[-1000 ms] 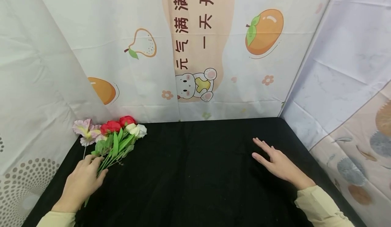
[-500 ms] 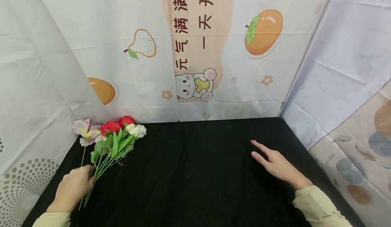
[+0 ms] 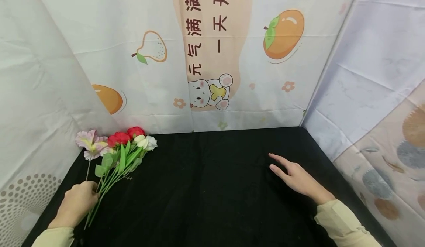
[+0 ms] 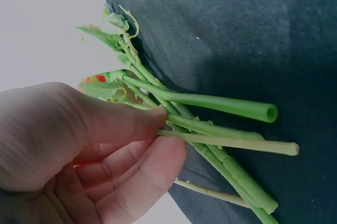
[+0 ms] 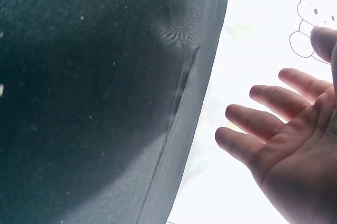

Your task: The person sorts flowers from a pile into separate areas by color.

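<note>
At the left of the head view, a bunch of flowers lies on the black cloth (image 3: pixel 212 188). It has red blooms (image 3: pixel 118 139), white blooms (image 3: pixel 145 142), a pink-purple bloom (image 3: pixel 90 143) and green leaves (image 3: pixel 123 158). My left hand (image 3: pixel 74 204) is at the lower stems. In the left wrist view, its thumb and forefinger pinch a thin pale stem (image 4: pixel 231 142), with thicker green stems (image 4: pixel 226 105) crossing close by. Which bloom that stem bears cannot be told. My right hand (image 3: pixel 299 180) hovers over the cloth at the right, fingers extended, holding nothing.
A white printed curtain (image 3: pixel 212 121) stands behind the cloth's far edge. Patterned side sheets hang at the left (image 3: pixel 36 103) and at the right (image 3: pixel 352 92), bordering the black surface.
My left hand has slid down from the middle of the bunch to the lower stems. The flowers lie nearly as before. My right hand has shifted slightly left and down in view.
</note>
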A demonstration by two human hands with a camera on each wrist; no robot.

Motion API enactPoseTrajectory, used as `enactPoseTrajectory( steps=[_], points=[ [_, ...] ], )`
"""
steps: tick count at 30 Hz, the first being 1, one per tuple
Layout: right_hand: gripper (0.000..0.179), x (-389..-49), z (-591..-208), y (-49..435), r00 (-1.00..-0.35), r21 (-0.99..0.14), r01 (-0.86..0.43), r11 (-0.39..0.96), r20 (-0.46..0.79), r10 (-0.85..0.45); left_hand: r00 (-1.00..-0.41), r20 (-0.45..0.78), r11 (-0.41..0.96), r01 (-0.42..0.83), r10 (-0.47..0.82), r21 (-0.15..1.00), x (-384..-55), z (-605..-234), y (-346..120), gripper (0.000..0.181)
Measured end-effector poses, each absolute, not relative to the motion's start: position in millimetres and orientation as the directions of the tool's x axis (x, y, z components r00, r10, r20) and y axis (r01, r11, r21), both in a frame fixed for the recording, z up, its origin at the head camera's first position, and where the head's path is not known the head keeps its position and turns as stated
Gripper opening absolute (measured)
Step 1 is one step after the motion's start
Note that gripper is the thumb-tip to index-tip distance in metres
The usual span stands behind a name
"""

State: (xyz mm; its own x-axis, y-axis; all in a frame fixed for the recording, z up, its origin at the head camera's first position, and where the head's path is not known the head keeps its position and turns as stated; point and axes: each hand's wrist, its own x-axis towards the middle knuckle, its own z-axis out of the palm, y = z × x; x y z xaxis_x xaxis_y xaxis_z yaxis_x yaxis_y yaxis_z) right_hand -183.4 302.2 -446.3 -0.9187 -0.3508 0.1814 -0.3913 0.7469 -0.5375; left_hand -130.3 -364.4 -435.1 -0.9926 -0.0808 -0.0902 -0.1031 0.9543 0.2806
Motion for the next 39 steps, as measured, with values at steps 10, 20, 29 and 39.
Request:
enactPoseTrajectory(
  steps=[10, 20, 29, 39],
  points=[
    [0.052, -182.3, -447.6, 300.3, -0.910, -0.533, -0.411, 0.739, 0.198, -0.363, -0.994, -0.080, 0.950, -0.092, -0.071, 0.298, -126.9, -436.9, -369.2, 0.013],
    [0.050, -184.1, -451.4, 299.8, -0.908, -0.599, -0.408, 0.689, 0.189, -0.374, -0.989, -0.111, 0.939, -0.131, -0.100, 0.317, -125.3, -432.1, -375.1, 0.015],
    [0.047, -183.8, -450.4, 299.3, -0.920, -0.658, -0.371, 0.656, 0.166, -0.354, -0.983, -0.124, 0.882, -0.179, -0.138, 0.437, -122.0, -415.5, -378.6, 0.024],
    [0.045, -183.6, -448.2, 296.2, -0.923, -0.676, -0.357, 0.644, 0.152, -0.353, -0.989, -0.007, 0.824, -0.124, -0.145, 0.552, -121.3, -401.9, -372.5, 0.042]
  ],
)
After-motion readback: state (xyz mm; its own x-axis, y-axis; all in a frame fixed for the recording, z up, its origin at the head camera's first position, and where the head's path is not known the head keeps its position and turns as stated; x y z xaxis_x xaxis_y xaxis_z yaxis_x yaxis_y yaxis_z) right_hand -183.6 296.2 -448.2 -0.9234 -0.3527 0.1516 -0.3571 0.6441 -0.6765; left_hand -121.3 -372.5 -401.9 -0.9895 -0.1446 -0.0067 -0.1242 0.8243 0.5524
